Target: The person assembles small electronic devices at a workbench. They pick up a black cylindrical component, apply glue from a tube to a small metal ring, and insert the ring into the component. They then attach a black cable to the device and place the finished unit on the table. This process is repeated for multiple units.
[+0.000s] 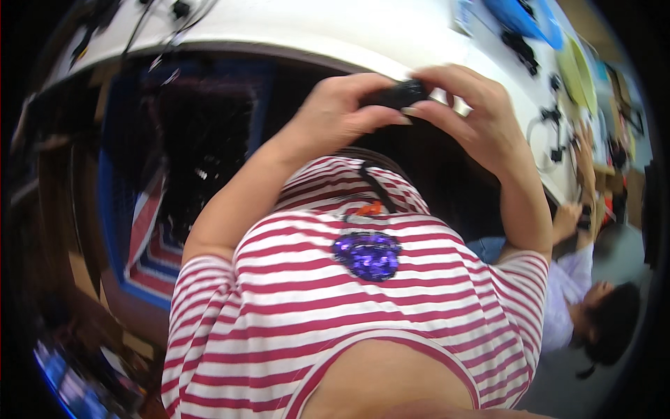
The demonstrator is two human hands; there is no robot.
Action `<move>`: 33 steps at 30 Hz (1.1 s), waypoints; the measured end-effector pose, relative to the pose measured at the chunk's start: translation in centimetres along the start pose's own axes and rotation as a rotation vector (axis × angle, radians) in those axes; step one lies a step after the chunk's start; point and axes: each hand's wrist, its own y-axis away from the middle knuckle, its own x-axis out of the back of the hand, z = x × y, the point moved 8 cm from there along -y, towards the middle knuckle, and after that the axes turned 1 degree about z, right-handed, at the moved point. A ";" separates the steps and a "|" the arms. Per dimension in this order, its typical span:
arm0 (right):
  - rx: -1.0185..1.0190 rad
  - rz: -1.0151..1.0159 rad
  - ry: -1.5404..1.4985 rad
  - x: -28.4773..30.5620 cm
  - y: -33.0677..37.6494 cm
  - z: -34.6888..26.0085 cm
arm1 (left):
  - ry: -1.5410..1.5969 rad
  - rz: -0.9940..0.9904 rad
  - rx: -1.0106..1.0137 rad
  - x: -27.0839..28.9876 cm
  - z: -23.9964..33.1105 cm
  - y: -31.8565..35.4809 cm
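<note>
Between my two hands, just off the front edge of the white table, is a small black object [403, 93]; blur hides its exact kind. Thumb and fingers of my left hand [342, 108] pinch its left end. My right hand [474, 105] grips the other end between thumb and curled fingers. A small pale gap shows between the right thumb and fingers.
The white table [314, 24] runs across the top, with black cables [181, 10] at its far left. A blue crate [108, 202] holding dark glossy pieces stands below left. Black parts [551, 115], a blue bin [523, 17] and a co-worker [572, 300] are at right.
</note>
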 end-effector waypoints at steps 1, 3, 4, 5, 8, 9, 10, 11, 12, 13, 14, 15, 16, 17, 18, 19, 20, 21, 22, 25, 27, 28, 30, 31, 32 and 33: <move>-0.057 0.005 0.069 0.0 0.2 0.1 | 0.025 0.037 -0.098 0.0 0.7 0.0; -0.133 0.041 0.117 -0.2 0.7 0.7 | 0.003 0.042 -0.141 -0.3 0.3 0.0; -0.177 0.034 0.060 -0.4 0.9 1.0 | -0.028 0.037 -0.215 -0.2 1.1 0.2; -0.186 -0.001 -0.018 -0.6 0.9 0.7 | -0.011 0.056 -0.286 -0.4 0.7 0.1; 0.049 -0.096 0.044 -0.8 0.5 -0.9 | 0.030 -0.081 -0.177 -0.9 -0.2 -0.2; 0.089 -0.125 0.050 -0.9 0.7 -0.8 | 0.057 -0.162 -0.140 -1.2 -0.1 0.0; 0.036 -0.169 0.048 -1.1 0.7 -0.7 | 0.107 -0.148 -0.152 -1.2 -0.3 0.3; -0.027 -0.168 0.069 -1.1 1.0 -0.1 | 0.157 -0.143 -0.171 -1.4 -0.3 0.4; -0.091 -0.167 0.092 -1.2 1.4 0.8 | 0.208 -0.138 -0.191 -1.4 -0.3 0.5; -0.156 -0.166 0.117 -1.4 1.5 1.4 | 0.180 -0.107 -0.196 -1.1 -0.4 0.5; -0.148 -0.150 0.134 -1.7 1.2 1.3 | 0.147 -0.077 -0.201 -0.9 -0.5 0.5; -0.142 -0.131 0.100 -1.9 0.8 0.6 | 0.113 -0.047 -0.205 -0.5 -0.5 0.7; -0.137 -0.111 0.066 -2.0 0.1 -0.6 | 0.115 -0.057 -0.178 -0.2 -0.5 0.8; -0.143 -0.088 0.040 -1.9 -0.2 -1.4 | 0.122 -0.068 -0.187 0.0 -0.3 0.7; 0.008 -0.075 0.115 -1.6 -0.1 -1.7 | 0.129 -0.080 -0.196 0.1 -0.2 0.7; -0.067 -0.148 0.163 -1.5 0.4 -0.1 | 0.136 -0.091 -0.206 0.2 -0.1 0.6; -0.139 -0.218 0.208 -1.4 1.1 1.6 | 0.107 -0.083 -0.203 0.1 -0.2 0.7; -0.211 -0.287 0.251 -1.5 1.7 3.1 | 0.076 -0.075 -0.199 -0.1 -0.1 0.8; -0.251 -0.272 0.284 -1.5 1.8 3.9 | 0.046 -0.067 -0.195 -0.2 -0.1 0.8; -0.169 -0.086 0.143 -1.5 0.1 -0.2 | 0.056 0.011 -0.189 0.4 -0.4 0.4; -0.260 -0.131 0.134 -1.3 0.5 0.6 | -0.029 0.001 -0.208 0.3 0.2 0.5; -0.364 -0.203 0.120 -1.5 0.8 1.8 | -0.071 -0.006 -0.219 0.3 0.5 0.7; -0.442 -0.232 0.066 -1.5 1.2 2.9 | -0.032 0.040 -0.195 0.5 0.4 0.4; -0.210 -0.016 -0.028 -1.6 0.1 0.6 | -0.015 0.065 -0.184 0.7 0.3 0.3; -0.170 0.020 -0.010 -1.4 -0.1 0.0 | -0.024 0.066 -0.199 0.7 0.2 -0.1; -0.122 0.051 0.011 -0.8 -0.2 -0.2 | -0.033 0.075 -0.217 0.6 0.0 -0.4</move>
